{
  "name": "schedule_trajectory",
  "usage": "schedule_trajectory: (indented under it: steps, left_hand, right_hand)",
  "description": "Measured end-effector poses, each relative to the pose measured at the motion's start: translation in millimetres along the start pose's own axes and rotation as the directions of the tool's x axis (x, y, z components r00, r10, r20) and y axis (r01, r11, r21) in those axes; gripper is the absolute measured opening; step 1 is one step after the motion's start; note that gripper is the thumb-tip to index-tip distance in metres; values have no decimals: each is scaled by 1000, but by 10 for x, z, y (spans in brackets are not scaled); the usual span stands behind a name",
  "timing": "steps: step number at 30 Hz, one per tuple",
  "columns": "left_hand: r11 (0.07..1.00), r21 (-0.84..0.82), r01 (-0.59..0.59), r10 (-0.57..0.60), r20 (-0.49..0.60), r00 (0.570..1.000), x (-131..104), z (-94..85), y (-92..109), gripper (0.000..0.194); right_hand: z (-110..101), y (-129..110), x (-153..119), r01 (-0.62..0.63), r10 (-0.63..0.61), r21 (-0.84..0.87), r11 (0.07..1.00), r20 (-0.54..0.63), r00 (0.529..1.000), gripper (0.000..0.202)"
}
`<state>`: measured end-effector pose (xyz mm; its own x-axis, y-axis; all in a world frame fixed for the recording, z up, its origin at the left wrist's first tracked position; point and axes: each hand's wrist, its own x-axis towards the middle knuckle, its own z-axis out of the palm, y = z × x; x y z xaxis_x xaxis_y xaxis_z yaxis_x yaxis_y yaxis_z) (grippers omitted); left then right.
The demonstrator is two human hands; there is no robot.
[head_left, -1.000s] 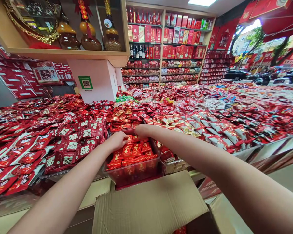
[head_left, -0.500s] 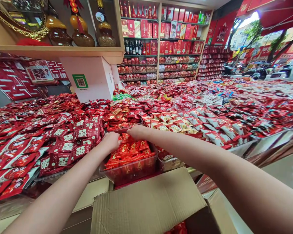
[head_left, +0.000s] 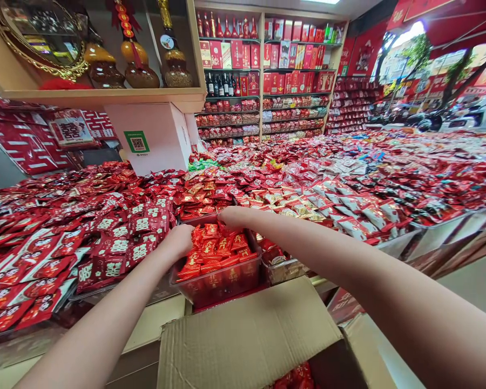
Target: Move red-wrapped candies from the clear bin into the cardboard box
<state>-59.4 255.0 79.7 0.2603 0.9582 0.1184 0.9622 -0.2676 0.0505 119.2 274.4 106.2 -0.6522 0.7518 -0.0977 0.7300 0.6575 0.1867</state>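
Observation:
Red wrapped packets with gold lettering (head_left: 214, 249) fill a clear plastic bin (head_left: 222, 283) in front of me. At the bin's left side my left hand (head_left: 180, 241) is closed, its fingertips against the packets. What it holds, if anything, is hidden. My right hand (head_left: 233, 217) reaches into the far right part of the same bin. Its fingers point down, out of sight behind the hand. Nearest to me is an open cardboard box (head_left: 247, 335), its flap up against the bin's front, with red packets (head_left: 295, 375) showing inside.
Dark red packets with white characters (head_left: 117, 246) lie left of the bin. White and gold packets (head_left: 299, 205) spread to the right. A white pillar with a QR code (head_left: 154, 135) stands behind, under a shelf holding gourd-shaped bottles (head_left: 141, 65). Stocked shelves (head_left: 263, 70) line the back.
The view has shifted slightly. Both hands stay at the bin; my left hand sits slightly lower and further toward its left edge, and the gap between the hands is wider.

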Motion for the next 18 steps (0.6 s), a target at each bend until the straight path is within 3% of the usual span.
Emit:
schedule_trajectory:
  steps: [6,12,18]
  left_hand:
    - [990,129,-54,43,88,995,44,123,75,22]
    - [963,183,-197,168,161,973,37,42,4,22]
    - [924,287,-253,226,126,966,68,57,-62,18]
  right_hand:
    - [-22,13,-195,15,-15,-2,1000,-30,999,27]
    - [-58,4,-340,23,-23,1,1000,-38,999,25]
    - [-93,-47,-391,26,-26,5,1000,-37,999,25]
